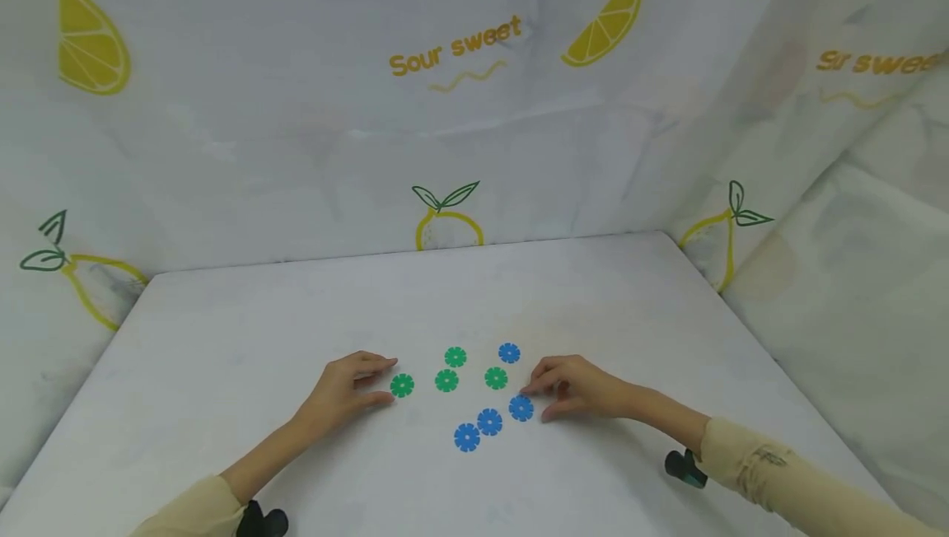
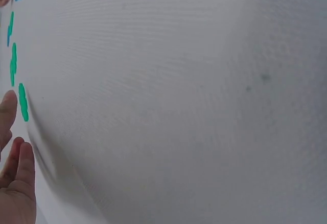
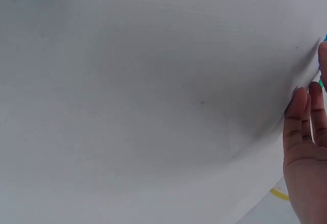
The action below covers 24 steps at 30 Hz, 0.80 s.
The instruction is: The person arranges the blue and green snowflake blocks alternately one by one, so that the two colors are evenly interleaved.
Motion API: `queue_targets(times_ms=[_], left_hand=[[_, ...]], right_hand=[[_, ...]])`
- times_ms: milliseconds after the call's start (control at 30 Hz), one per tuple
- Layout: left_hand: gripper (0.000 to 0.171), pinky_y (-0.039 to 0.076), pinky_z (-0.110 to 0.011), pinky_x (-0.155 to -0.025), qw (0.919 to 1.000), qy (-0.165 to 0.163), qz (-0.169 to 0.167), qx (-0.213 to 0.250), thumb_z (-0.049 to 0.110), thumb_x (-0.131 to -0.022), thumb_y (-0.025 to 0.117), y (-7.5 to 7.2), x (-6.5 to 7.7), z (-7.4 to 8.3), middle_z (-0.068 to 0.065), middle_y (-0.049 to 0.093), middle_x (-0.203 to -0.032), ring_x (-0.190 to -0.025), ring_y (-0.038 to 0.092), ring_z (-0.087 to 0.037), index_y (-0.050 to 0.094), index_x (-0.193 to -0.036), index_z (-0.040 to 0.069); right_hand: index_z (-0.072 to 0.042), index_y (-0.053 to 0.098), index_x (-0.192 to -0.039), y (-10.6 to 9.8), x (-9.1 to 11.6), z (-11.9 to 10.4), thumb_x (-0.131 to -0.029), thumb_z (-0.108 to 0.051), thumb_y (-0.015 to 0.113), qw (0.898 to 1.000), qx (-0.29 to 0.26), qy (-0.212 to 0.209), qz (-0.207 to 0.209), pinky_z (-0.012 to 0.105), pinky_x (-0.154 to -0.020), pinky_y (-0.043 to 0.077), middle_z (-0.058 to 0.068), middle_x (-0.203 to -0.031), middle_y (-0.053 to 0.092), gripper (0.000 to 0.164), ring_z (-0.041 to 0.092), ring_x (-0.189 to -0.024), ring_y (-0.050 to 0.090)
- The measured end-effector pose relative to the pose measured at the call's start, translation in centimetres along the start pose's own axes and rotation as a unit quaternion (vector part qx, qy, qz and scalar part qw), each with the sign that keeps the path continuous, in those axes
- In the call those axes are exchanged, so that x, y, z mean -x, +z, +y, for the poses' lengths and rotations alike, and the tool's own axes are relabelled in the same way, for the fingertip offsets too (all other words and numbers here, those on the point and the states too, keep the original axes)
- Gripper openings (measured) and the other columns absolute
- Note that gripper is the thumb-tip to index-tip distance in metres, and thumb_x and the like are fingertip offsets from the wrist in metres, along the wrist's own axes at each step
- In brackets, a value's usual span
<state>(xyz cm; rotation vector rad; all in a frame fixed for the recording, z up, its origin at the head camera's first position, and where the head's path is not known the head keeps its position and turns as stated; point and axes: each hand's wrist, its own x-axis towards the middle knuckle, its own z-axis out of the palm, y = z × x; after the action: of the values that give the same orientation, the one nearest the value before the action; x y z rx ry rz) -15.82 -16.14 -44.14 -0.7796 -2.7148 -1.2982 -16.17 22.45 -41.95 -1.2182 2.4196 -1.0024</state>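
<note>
Several flat, notched plastic discs, green and blue, lie on the white table in the head view. My left hand is at the left, thumb and fingers spread apart, with the leftmost green disc right at the fingertips. Two more green discs lie close together, one of them just right of it. On the other side, my right hand has its fingers bent and the thumb apart. A fingertip is at the upper edge of a blue disc. Two blue discs, including the lowest one, trail down-left from there.
Another green disc and a blue disc lie left of the right hand and a little farther back. White cloth with lemon prints rises behind the table and along its sides. Dark wrist devices are strapped under both sleeves.
</note>
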Motion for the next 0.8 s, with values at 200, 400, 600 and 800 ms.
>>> queue_targets(times_ms=[200,400,600,800], left_hand=[[0.047,0.053,-0.030,-0.087,1.0000,0.000,-0.001,-0.003,0.015,-0.073,0.081,0.5,-0.3,-0.2,-0.009,0.065,-0.107,-0.100,0.063,-0.025,0.068,-0.116,-0.001],[0.044,0.053,-0.029,-0.087,0.9998,0.019,-0.009,-0.006,0.018,-0.075,0.080,0.7,-0.7,-0.8,-0.004,0.065,-0.105,-0.098,0.063,-0.021,0.069,-0.115,0.003],[0.039,0.052,-0.030,-0.087,0.9987,0.040,-0.026,-0.018,0.020,-0.076,0.079,0.5,-1.0,-1.3,-0.002,0.064,-0.104,-0.098,0.062,-0.021,0.072,-0.110,0.003],[0.035,0.052,-0.029,-0.085,0.9977,0.053,-0.038,-0.018,0.020,-0.076,0.079,0.6,-1.3,-1.7,0.000,0.063,-0.102,-0.096,0.061,-0.019,0.073,-0.106,0.004]], right_hand=[[-0.004,0.071,-0.112,0.1,-0.7,0.0,-0.080,-0.017,0.078,1.000,0.004,0.015,-0.026,0.021,-0.064,0.050,0.002,-0.098,0.063,0.036,0.015,-0.080,0.052],[-0.008,0.072,-0.111,0.4,-1.0,-0.2,-0.081,-0.019,0.077,0.999,0.009,0.035,-0.035,0.017,-0.065,0.045,-0.003,-0.097,0.062,0.033,0.008,-0.080,0.051],[-0.009,0.074,-0.108,0.5,-1.1,-0.3,-0.081,-0.019,0.077,0.999,0.022,0.031,-0.033,0.016,-0.064,0.044,-0.004,-0.095,0.062,0.030,0.007,-0.077,0.049],[-0.009,0.074,-0.107,0.5,-1.3,-0.3,-0.080,-0.022,0.078,0.999,0.028,0.030,-0.032,0.016,-0.064,0.043,-0.004,-0.095,0.063,0.030,0.006,-0.078,0.049]])
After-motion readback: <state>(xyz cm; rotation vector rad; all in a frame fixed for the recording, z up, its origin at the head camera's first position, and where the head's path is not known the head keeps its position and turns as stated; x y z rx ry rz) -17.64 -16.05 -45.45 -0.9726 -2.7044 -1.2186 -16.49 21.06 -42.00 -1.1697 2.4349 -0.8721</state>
